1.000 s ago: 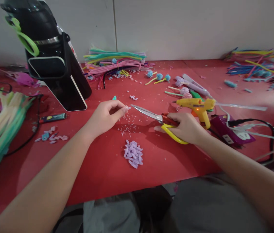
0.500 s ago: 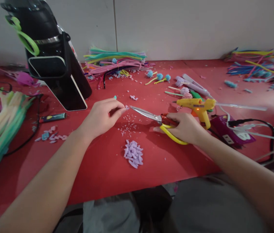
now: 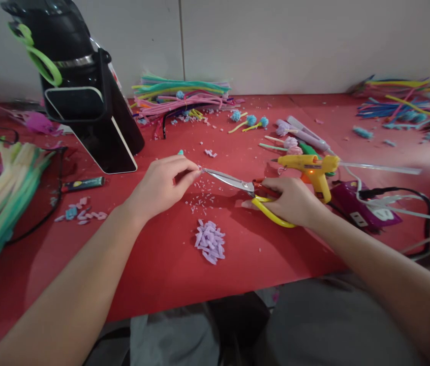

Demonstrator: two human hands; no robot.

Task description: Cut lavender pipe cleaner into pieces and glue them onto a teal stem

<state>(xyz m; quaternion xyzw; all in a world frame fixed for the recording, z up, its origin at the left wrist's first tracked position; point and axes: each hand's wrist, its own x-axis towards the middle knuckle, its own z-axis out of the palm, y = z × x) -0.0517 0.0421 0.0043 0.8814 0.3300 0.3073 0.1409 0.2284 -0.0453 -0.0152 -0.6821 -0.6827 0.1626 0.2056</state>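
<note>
Thumb and forefinger of my left hand [image 3: 167, 184] pinch a tiny pale purple piece, mostly hidden by the fingertips. My right hand [image 3: 285, 200] is wrapped round the red and yellow handles of the scissors [image 3: 230, 180], whose blade tips point left and meet the piece at my left fingertips. Small clippings [image 3: 202, 198] lie scattered on the red table below the blades. Nearer the front edge sits a pile of purple pieces [image 3: 210, 242].
A black bottle with a phone-like holder [image 3: 96, 117] stands at the back left. On the right are a yellow glue gun [image 3: 310, 168], a purple power block [image 3: 367, 206] and cables. Pipe cleaners [image 3: 184, 96] lie along the wall; pale green strands [image 3: 9, 198] lie left.
My left fingertips have shifted slightly right, closer to the scissor tips, and less of the small piece shows. The scissors and my right hand have barely moved.
</note>
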